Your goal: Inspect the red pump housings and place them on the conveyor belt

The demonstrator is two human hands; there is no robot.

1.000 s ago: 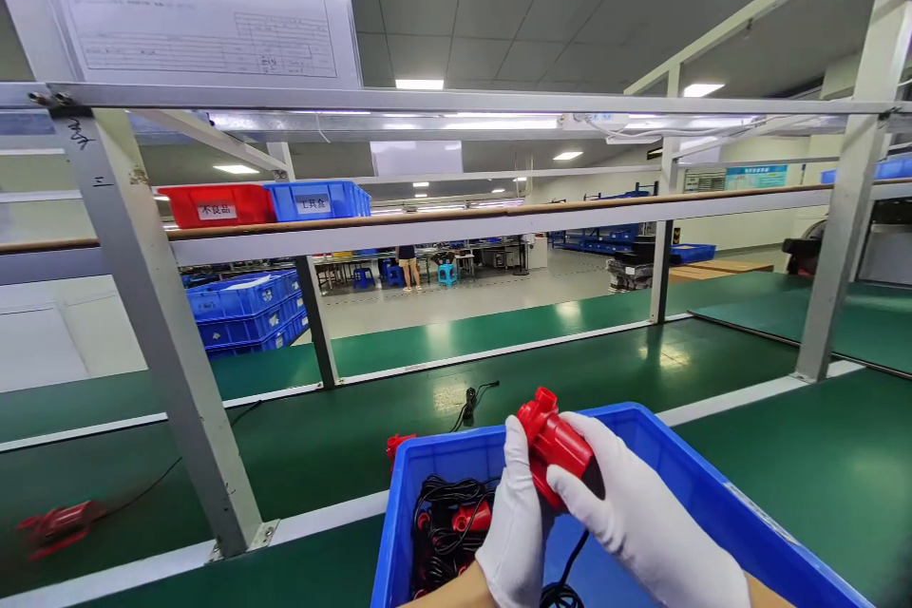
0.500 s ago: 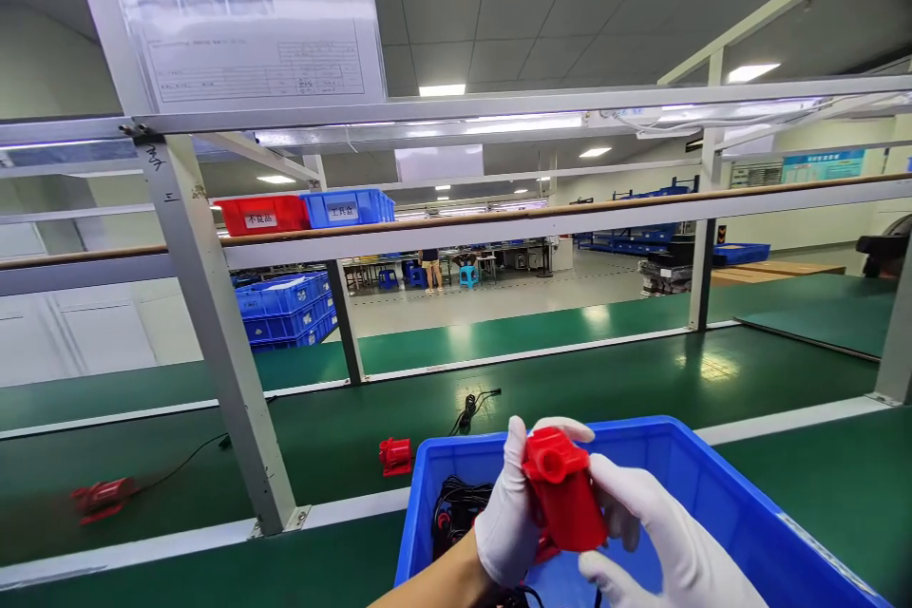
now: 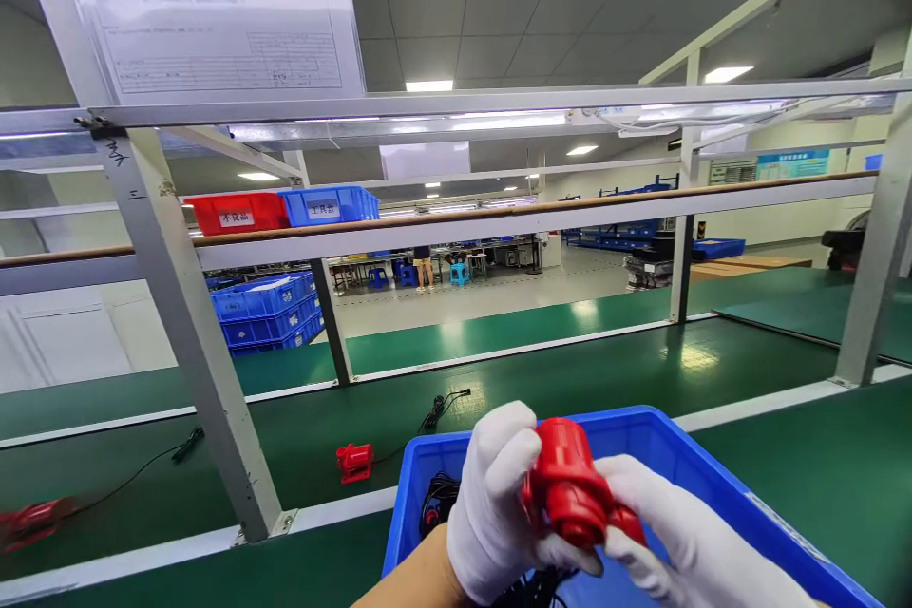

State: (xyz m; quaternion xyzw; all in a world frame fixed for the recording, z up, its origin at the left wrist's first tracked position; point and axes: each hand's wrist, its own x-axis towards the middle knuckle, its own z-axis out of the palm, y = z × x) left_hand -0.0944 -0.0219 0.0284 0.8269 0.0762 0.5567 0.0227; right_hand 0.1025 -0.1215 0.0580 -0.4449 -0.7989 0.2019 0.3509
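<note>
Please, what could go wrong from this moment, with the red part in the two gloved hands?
1. The red part could slip from the gloved left hand and right hand and drop into the blue bin below.
2. Loose black cables in the bin might snag or tangle.
3. If the bin shifts left, it may knock the red unit lying nearby.

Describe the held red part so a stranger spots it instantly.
Find the large blue bin at the bottom. Over it, the white-gloved left hand and right hand hold the red part. It alone is held, unlike the red unit resting left of the bin.
</note>
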